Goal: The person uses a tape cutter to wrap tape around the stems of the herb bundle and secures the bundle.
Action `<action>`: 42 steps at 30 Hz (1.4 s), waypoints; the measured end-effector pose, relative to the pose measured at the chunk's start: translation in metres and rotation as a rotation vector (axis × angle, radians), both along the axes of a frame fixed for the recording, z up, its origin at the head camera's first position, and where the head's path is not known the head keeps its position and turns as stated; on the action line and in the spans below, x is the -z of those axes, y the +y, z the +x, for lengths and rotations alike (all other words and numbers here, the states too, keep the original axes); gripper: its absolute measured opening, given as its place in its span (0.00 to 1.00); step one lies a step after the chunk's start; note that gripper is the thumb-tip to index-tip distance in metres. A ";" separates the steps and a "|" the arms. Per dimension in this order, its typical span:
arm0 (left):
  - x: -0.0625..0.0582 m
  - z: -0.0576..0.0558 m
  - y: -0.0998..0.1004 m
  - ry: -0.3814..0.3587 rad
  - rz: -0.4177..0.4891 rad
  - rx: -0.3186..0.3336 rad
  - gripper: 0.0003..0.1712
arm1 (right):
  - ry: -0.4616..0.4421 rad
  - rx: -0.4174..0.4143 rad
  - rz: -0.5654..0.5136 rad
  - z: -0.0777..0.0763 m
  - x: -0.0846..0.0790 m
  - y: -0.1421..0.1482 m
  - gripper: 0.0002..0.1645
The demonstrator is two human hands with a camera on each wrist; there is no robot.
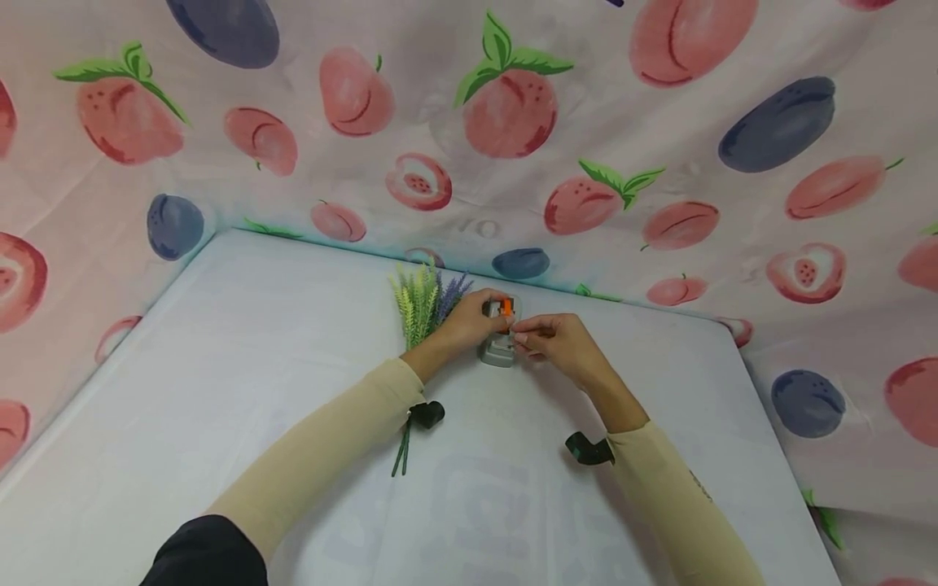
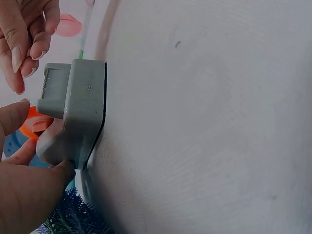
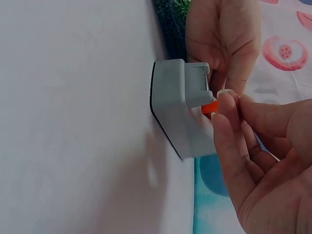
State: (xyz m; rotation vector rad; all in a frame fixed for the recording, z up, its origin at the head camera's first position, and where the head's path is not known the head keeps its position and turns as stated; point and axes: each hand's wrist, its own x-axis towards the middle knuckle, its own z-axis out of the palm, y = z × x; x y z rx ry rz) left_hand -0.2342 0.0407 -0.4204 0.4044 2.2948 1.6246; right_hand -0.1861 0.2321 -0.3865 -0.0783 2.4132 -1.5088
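A grey tape dispenser (image 1: 498, 353) with an orange hub (image 1: 506, 308) stands on the white table near its back edge. My left hand (image 1: 467, 320) holds the dispenser, its thumb and fingers on either side of the body in the left wrist view. Close beside the toothed cutter (image 3: 206, 78), my right hand (image 1: 563, 343) brings thumb and index fingertips together. Whether a strip of clear tape lies between those fingertips is too small to see. Under the left wrist lies a bunch of artificial lavender (image 1: 416, 308), with yellow-green and purple heads, its stems pointing toward me.
Behind the table (image 1: 293, 325) hangs a cloth (image 1: 410, 89) printed with peaches and plums. It meets the table's back edge just beyond the flowers and dispenser. Black wrist mounts (image 1: 589, 449) stick out from both forearms.
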 end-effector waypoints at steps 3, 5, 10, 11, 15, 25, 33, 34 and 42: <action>0.000 -0.001 0.000 -0.005 -0.001 -0.002 0.26 | 0.000 0.009 -0.010 0.001 0.001 0.000 0.15; 0.000 -0.001 0.000 -0.007 -0.005 -0.004 0.26 | -0.002 0.015 -0.018 0.001 0.001 0.000 0.14; 0.000 -0.002 0.000 -0.001 -0.016 -0.002 0.25 | -0.010 0.026 -0.040 0.003 0.001 -0.001 0.14; 0.000 -0.002 0.000 0.001 -0.017 -0.002 0.25 | -0.012 0.027 -0.046 0.004 0.001 -0.001 0.14; 0.002 -0.002 0.000 0.017 -0.025 0.002 0.25 | -0.030 0.042 -0.071 0.005 0.003 -0.003 0.16; 0.001 -0.002 0.000 0.000 -0.011 0.001 0.25 | -0.080 0.090 -0.119 0.014 0.006 -0.008 0.18; 0.001 -0.002 -0.001 -0.003 -0.002 0.004 0.26 | -0.085 0.123 -0.188 0.020 0.013 -0.010 0.17; 0.001 -0.003 0.000 -0.001 -0.002 0.006 0.26 | -0.079 0.124 -0.193 0.021 0.013 -0.011 0.17; 0.001 -0.004 0.000 0.003 -0.023 -0.002 0.26 | -0.058 0.140 -0.181 0.029 0.015 -0.015 0.18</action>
